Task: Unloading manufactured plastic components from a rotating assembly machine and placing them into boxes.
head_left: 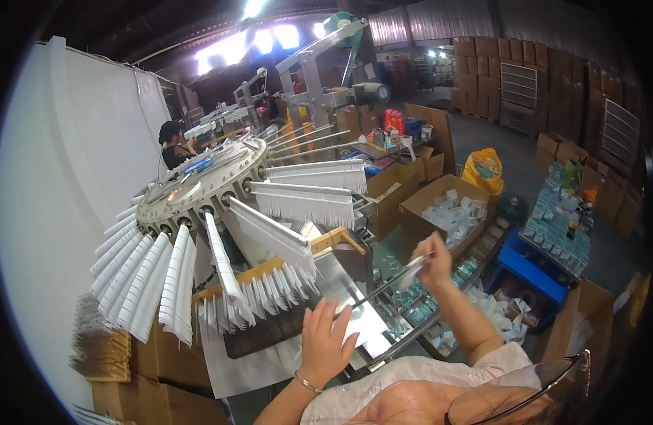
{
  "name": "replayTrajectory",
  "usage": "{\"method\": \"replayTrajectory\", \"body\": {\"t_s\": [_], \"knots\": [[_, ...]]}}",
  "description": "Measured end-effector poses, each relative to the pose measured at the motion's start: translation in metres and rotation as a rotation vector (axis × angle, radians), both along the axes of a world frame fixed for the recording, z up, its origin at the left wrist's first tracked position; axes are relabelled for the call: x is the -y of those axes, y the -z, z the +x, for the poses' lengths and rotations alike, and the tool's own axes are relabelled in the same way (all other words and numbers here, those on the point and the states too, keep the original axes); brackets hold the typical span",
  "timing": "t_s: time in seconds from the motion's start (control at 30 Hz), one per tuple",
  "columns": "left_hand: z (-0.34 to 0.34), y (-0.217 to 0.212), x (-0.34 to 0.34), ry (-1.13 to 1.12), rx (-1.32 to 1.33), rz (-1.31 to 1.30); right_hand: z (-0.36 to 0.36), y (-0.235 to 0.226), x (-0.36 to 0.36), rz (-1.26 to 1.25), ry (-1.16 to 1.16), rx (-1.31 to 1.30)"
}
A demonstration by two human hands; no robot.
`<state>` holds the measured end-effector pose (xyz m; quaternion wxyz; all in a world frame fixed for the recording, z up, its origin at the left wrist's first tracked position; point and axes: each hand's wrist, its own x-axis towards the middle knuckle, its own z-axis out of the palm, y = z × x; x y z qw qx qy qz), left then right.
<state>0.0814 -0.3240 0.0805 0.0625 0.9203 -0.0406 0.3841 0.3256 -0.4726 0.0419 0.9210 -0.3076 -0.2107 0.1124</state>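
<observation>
Head view | right hand (434, 261) grip: thin rod (383, 285), blurred | left hand (325, 340) fingertips hidden

Head-worn fisheye, looking down, close over workbench (340, 283)

Left hand (325, 341) flat, fingers spread, wrist straight; right hand (432, 261) raised, fingers pinched, forearm angled upward.
</observation>
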Motion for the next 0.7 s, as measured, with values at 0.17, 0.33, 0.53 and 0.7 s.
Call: {"method": "replayTrajectory", "body": {"t_s": [0.17,0.33,0.53,0.7], "knots": [[0.003,0.014,-0.008,-0.022,-0.154,-0.316,-0.026,-0.014,-0.037,0.040,-0.191,0.191],[-0.008,0.012,-0.015,-0.044,-0.081,-0.331,-0.025,-0.019,-0.039,-0.031,-0.510,0.245],[0.005,-0.010,-0.014,-0.006,-0.177,-0.112,-0.016,0.000,-0.011,-0.054,-0.472,0.221],[0.032,-0.029,0.004,0.111,0.071,0.092,-0.003,0.033,0.018,0.134,-0.202,0.031]]}}
